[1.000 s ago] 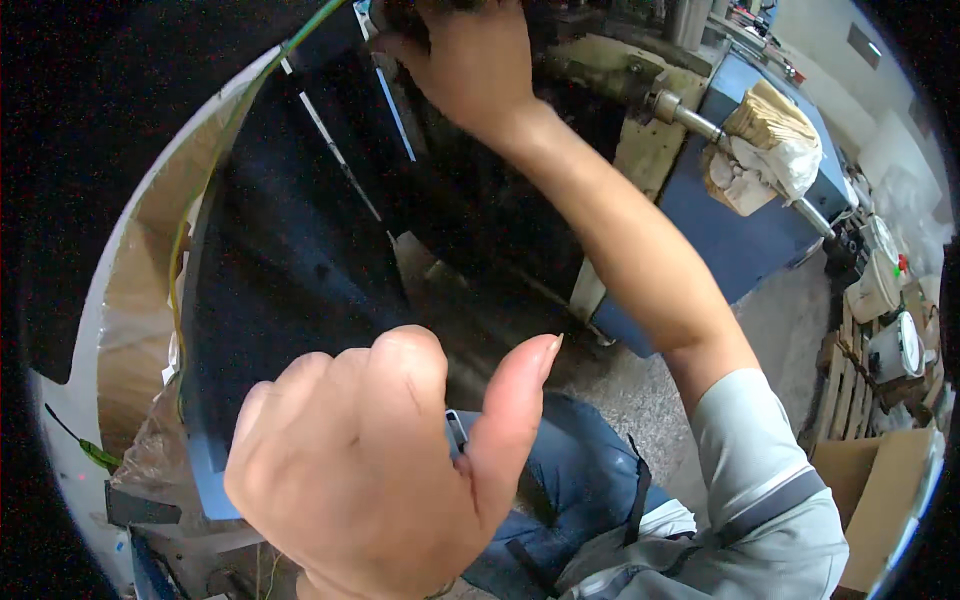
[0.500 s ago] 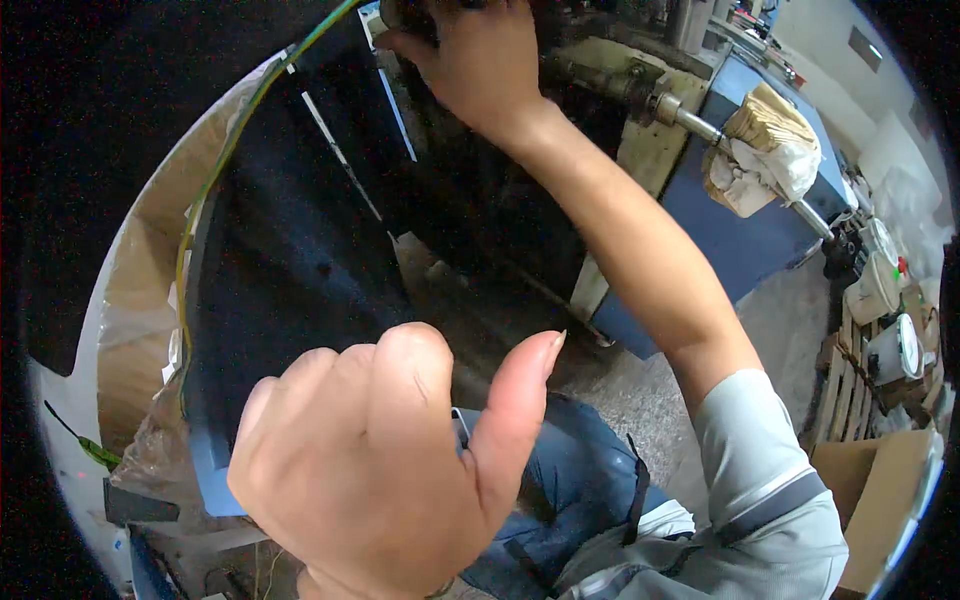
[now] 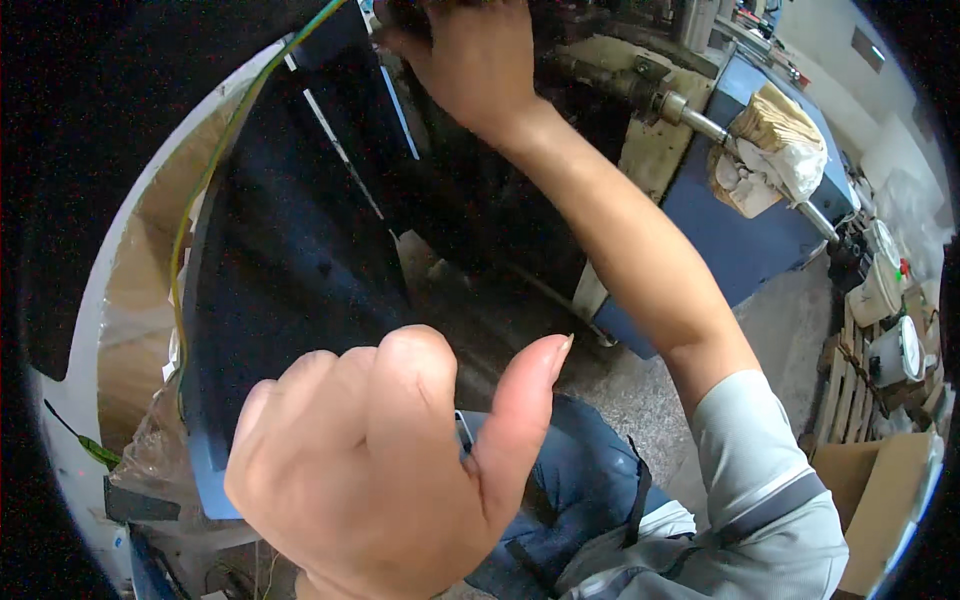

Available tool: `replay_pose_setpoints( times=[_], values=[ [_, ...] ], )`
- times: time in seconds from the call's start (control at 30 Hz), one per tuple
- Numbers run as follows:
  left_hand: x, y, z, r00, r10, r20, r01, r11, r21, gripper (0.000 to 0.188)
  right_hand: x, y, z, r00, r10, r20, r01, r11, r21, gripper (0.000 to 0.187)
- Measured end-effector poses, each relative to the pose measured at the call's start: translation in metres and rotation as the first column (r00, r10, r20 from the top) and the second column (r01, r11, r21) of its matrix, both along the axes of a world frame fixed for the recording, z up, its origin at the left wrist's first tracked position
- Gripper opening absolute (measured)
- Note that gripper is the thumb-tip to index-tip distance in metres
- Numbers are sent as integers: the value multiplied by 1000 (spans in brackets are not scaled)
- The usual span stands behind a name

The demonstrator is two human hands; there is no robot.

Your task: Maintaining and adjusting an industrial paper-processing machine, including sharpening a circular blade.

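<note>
A passage runs upward between the left hand (image 3: 370, 460), which blocks the lower middle, and the slanting right forearm (image 3: 635, 245); shadow hides its depth. Right of that forearm, a metal shaft (image 3: 700, 121) carrying a tan bundle (image 3: 775, 125) juts across the blue cabinet (image 3: 690, 225). A green-yellow cable (image 3: 300, 40) bars the upper left

At right, white plastic buckets (image 3: 890, 357) stood by a slatted wooden pallet (image 3: 842, 393), a brown cardboard box (image 3: 888, 500) nearer.
</note>
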State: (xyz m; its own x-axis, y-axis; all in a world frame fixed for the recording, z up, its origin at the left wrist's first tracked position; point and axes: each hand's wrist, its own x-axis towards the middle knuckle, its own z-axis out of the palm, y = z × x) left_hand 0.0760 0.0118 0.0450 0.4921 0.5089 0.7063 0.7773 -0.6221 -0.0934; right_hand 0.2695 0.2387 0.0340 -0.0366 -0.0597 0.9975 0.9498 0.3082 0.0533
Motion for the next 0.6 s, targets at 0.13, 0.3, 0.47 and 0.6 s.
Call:
replay_pose_setpoints(
  times=[0.13,0.3,0.47,0.6],
  values=[
    [3,0,1,999,0,35,-1,1000,24,31,-6,-12,11,930,-358,86,366,926,-94,40],
    [2,-3,5,1000,26,4,-26,1000,0,33,-3,-8,11,998,49,36,-46,995,-86,37],
    [5,0,3,999,40,20,-39,999,-33,33,-7,-3,-7,1000,-19,-21,16,992,-127,36],
    [3,0,3,999,35,20,-34,999,-23,33,-6,2,7,995,93,37,-96,990,105,36]
  ],
)
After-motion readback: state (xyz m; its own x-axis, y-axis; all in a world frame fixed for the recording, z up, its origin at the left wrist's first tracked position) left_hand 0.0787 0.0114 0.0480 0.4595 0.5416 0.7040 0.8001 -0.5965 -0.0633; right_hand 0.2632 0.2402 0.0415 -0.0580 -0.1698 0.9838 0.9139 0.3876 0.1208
